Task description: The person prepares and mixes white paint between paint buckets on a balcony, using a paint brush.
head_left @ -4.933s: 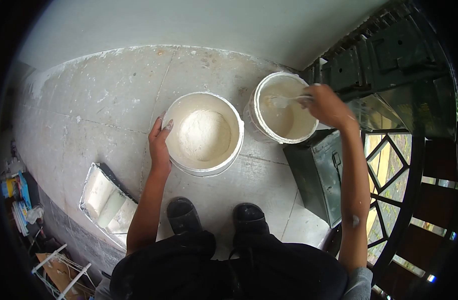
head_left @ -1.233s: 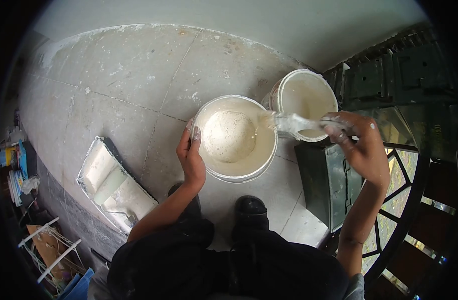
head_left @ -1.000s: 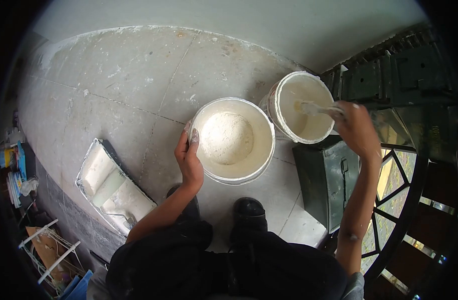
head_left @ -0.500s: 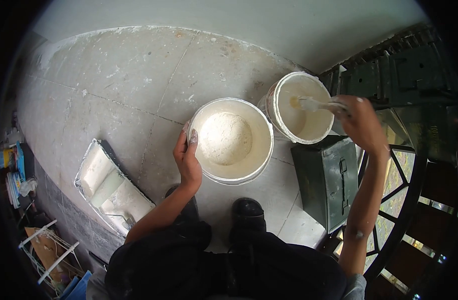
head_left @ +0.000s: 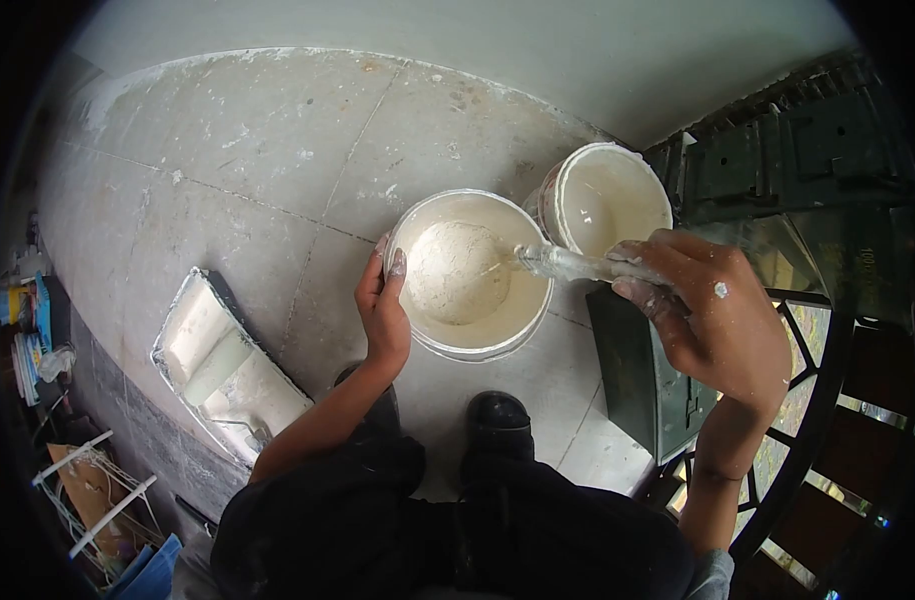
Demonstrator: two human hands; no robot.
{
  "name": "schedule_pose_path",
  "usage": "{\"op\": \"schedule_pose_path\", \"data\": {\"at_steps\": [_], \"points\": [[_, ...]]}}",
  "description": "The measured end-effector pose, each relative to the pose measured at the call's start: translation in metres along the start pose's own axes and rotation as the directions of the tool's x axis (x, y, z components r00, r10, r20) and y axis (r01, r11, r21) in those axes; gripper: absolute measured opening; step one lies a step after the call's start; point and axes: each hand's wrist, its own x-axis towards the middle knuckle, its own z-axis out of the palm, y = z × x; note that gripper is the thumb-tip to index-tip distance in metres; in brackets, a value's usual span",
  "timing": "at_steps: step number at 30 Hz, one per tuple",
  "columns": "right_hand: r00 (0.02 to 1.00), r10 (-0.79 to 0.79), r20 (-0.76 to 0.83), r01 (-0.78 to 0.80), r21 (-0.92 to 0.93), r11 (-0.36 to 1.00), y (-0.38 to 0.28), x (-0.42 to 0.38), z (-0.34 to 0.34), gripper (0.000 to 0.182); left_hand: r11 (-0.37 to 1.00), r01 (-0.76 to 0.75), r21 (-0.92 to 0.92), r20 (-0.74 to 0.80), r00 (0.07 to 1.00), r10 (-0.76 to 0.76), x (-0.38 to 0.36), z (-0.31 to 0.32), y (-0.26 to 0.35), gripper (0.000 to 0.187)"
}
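My left hand [head_left: 384,310] grips the left rim of a white bucket [head_left: 525,318], its thumb over the edge. Pale powder or thick paste [head_left: 455,270] covers the bottom of that bucket. In my right hand [head_left: 712,310] is a white-coated paintbrush [head_left: 567,263], held nearly level over the bucket's right rim. A thin streak hangs off its tip. Close behind stands a second white bucket [head_left: 632,190], its rim crusted; the liquid in it looks pale. White smears mark the fingers of both hands.
A paint tray [head_left: 202,330] with a roller in it lies on the left of the tiled floor [head_left: 247,170]. Dark green metal boxes [head_left: 637,370] stand at the right, by a barred railing [head_left: 792,400]. Clutter [head_left: 102,500] fills the lower left.
My right hand has brought the paintbrush out of the rear bucket, down and left to the front bucket. My left hand stays on the front bucket's rim.
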Motion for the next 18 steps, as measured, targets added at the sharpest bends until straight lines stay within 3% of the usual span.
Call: {"op": "schedule_pose_path", "data": {"at_steps": [3, 6, 9, 15, 18], "points": [[0.998, -0.054, 0.028, 0.054, 0.002, 0.999, 0.001, 0.003, 0.005, 0.024, 1.000, -0.001, -0.004, 0.009, 1.000, 0.001, -0.001, 0.000, 0.002, 0.039], [0.998, 0.032, 0.056, -0.026, -0.101, 0.995, -0.003, 0.006, 0.014, 0.023, 1.000, -0.002, 0.000, 0.020, 1.000, 0.002, 0.000, -0.001, 0.002, 0.039], [0.992, -0.017, 0.126, 0.023, -0.045, 0.999, -0.005, 0.007, 0.018, 0.024, 1.000, -0.008, 0.003, 0.029, 1.000, 0.008, 0.000, -0.001, 0.002, 0.039], [0.997, -0.022, 0.076, 0.022, 0.001, 1.000, -0.001, 0.010, 0.026, 0.023, 1.000, 0.005, 0.022, 0.035, 0.999, -0.005, 0.000, -0.003, 0.000, 0.040], [0.989, 0.031, -0.147, -0.017, 0.100, 0.995, 0.012, 0.003, 0.019, 0.019, 0.999, 0.007, 0.031, 0.048, 0.999, -0.009, 0.000, -0.004, 0.000, 0.040]]}}
